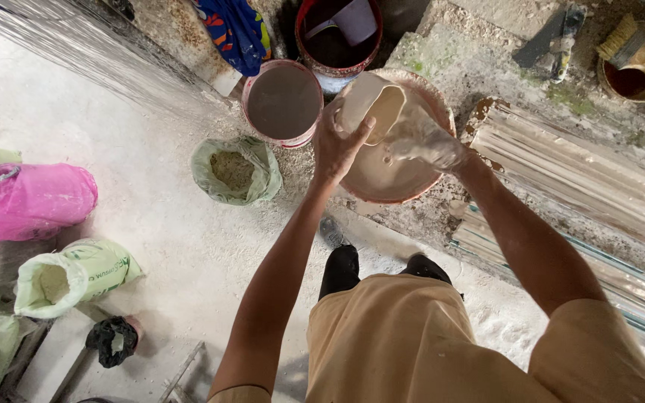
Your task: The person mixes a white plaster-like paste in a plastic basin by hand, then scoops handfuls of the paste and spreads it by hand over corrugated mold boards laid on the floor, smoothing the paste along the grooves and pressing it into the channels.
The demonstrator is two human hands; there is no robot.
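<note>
Left hand (pixel 337 145) clamped on rim of pale scoop (pixel 371 104), tilted over basin (pixel 442 112) of beige slurry; right hand (pixel 431 142) coated, just right of scoop, grip unclear; both directly above basin.

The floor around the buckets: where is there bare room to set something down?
Bare floor lies open between the pink sack, the green sack and the grey-filled bucket. It is crowded above: buckets side by side, and both the left hand and right hand over the big tub, the left holding a scoop.
</note>
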